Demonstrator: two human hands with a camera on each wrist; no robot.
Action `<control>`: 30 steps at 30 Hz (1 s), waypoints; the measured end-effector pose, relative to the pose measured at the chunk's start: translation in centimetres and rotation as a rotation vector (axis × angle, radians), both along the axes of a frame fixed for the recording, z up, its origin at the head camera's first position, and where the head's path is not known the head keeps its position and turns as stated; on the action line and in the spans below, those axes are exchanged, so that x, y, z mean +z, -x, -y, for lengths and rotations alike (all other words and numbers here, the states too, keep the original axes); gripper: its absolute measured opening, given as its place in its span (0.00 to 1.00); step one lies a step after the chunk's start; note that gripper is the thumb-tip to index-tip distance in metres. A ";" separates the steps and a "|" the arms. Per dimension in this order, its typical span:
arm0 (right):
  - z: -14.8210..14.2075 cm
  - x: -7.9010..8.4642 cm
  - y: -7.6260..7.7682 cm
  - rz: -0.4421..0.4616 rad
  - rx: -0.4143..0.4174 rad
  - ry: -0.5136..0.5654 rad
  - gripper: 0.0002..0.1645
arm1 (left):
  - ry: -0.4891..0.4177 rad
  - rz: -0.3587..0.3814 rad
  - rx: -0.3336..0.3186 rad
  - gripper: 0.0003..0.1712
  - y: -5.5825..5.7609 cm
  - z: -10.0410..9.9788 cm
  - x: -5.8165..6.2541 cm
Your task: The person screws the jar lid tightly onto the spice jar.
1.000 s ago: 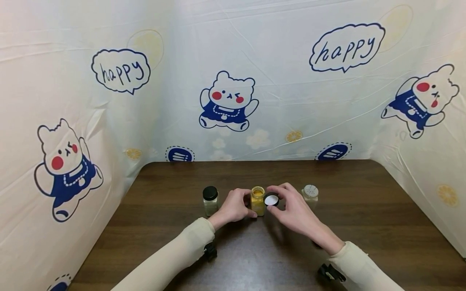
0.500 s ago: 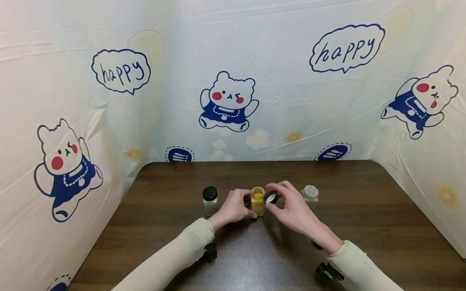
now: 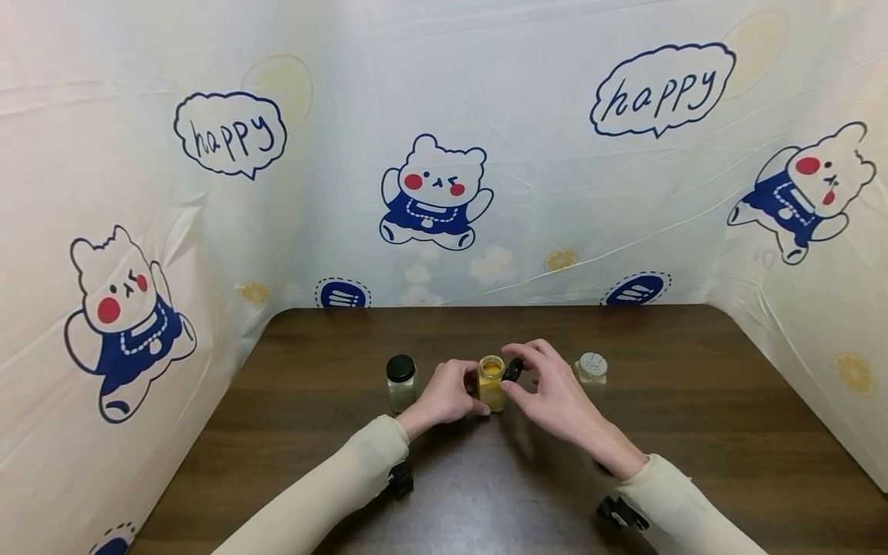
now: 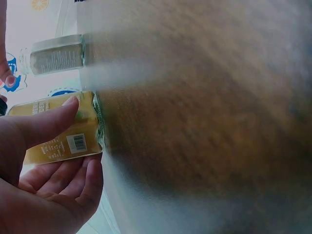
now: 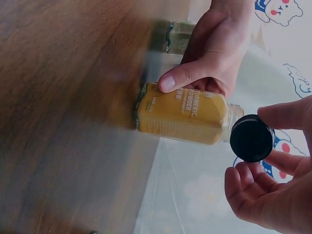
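Jar with a black cap (image 3: 401, 385) at far left, just beside the left hand (image 3: 448, 395): worth giving room, to avoid a knock. Thumb and fingers of that hand wrapped round the lower part of the turmeric jar (image 3: 492, 388), upright on the table (image 3: 499, 486); best to grip low and firm, without tipping the uncovered mouth. Right of the mouth, black lid (image 3: 512, 370), tilted steeply, pinched by thumb and finger of the right hand (image 3: 555, 395); hard to tell whether touching the rim. Better to turn lightly by the edge, clear of the glass. Farther right, partly hidden, shaker-topped jar (image 3: 593, 370), easily brushed by knuckles.

As for looks: clear, flat-sided glass, full of yellow powder, with white "TURMERIC POWDER" lettering, a barcode and an uncovered neck; then lid, round, dark and plain.
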State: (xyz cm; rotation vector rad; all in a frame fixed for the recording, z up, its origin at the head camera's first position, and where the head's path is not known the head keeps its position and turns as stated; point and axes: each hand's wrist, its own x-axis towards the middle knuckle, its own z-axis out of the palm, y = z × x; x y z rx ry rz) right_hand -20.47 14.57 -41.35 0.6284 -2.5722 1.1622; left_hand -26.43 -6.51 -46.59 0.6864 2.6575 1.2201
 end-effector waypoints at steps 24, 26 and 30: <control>1.3 0.1 0.9 -0.031 0.056 0.016 0.31 | -0.003 0.006 -0.006 0.23 0.1 0.0 0.0; 1.4 0.1 1.0 -0.034 0.057 0.019 0.32 | -0.005 0.005 -0.007 0.23 0.1 0.1 0.0; 1.6 0.1 1.1 -0.033 0.059 0.027 0.32 | -0.008 -0.004 -0.011 0.23 0.0 0.1 0.0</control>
